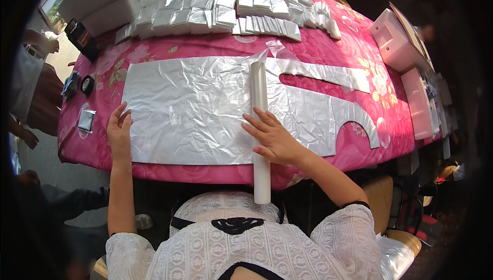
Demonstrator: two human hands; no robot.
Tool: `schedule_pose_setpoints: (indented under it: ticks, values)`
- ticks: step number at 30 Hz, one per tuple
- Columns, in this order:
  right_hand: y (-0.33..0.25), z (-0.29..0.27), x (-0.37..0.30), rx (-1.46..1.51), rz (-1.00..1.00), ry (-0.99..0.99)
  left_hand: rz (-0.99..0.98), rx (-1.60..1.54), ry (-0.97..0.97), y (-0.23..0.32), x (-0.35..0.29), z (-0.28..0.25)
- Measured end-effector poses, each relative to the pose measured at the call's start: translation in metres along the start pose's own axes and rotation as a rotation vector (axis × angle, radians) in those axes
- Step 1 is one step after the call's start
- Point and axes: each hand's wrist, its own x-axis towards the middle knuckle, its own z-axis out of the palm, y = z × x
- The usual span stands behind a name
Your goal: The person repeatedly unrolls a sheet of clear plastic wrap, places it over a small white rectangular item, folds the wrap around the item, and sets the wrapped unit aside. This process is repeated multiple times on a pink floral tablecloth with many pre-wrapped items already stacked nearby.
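Note:
White, crinkled plastic aprons (190, 110) lie flat across the table, apparently several in a stack, with curved cutouts and straps at the right end. A long pale tube (259, 87) rests across them, its near end sticking out past the table's front edge. My right hand (275, 137) lies on the tube with fingers spread, palm down. At the left end of the aprons is my left hand (120, 131); its fingers are slightly bent and apart, close to the sheet's edge, and I see nothing held in it.
Rows of folded white packets (205, 15) line the far side of the pink flowered tablecloth (102, 149). On the left are a black bottle (82, 38), a black roll (88, 85) and a small packet (87, 120). Boxes (395, 41) stand at right. People are at the left.

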Motion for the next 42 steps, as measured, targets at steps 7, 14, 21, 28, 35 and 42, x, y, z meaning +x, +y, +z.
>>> schedule_pose_setpoints:
  ticks: [7, 14, 21, 28, 35, 42]
  values:
    - [-0.118, 0.003, 0.116, 0.907, -0.56, -0.137, -0.042, -0.119, -0.053, 0.01, -0.029, 0.016]
    - [-0.033, 0.035, 0.142, 0.082, -0.339, 0.055, -0.01, 0.047, -0.078, -0.013, -0.081, -0.029]
    - [-0.075, 0.091, 0.24, 0.06, -0.541, 0.026, 0.028, 0.36, -0.041, -0.004, -0.116, -0.045]
    - [-0.159, 0.144, 0.306, 0.128, -0.033, 0.38, -0.115, 0.99, -0.015, 0.006, -0.114, -0.042]
    - [-0.143, 0.111, 0.283, 1.64, 0.438, 0.37, -0.557, -0.429, -0.303, 0.012, -0.116, -0.045]
    - [-0.096, 0.017, 0.216, 1.811, 0.334, 0.319, -0.604, -0.468, -0.617, 0.03, -0.105, 0.024]
